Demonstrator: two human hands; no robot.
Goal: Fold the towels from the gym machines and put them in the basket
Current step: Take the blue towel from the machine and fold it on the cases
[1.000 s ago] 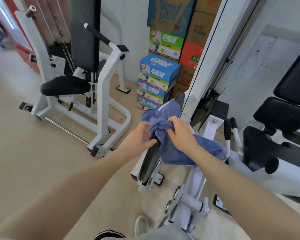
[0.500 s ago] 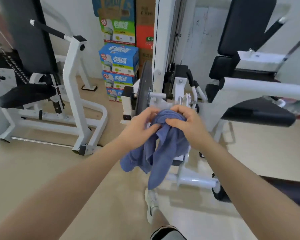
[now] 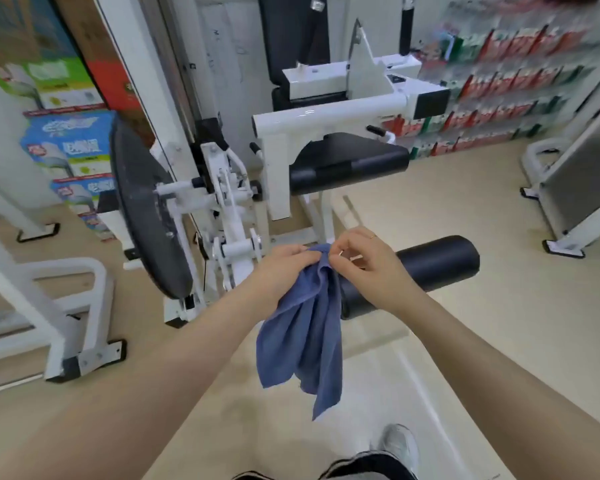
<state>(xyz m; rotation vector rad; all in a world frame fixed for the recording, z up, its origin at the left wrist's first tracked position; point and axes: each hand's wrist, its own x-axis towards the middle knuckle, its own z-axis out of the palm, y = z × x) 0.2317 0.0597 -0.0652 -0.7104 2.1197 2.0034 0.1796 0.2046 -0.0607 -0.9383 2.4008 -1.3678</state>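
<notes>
Gym floor [image 3: 465,271], white machine [image 3: 326,116] behind. Blue towel [image 3: 305,334] bunched, hanging from left hand [image 3: 284,268] grip; right hand [image 3: 364,261] pinching top edge. Find corners, spread flat before folding.

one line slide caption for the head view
Both hands hold a bunched blue towel beside a gym machine.

Standing on a beige floor [image 3: 465,209]: a white machine frame [image 3: 329,116] carrying a black seat pad [image 3: 350,161] and black foam roller [image 3: 437,258]. Leaning at left, a dark weight plate [image 3: 142,209]. Stacking behind it, blue and green boxes [image 3: 73,143]. Blurring at far right, red-and-green packets [image 3: 499,81].
</notes>
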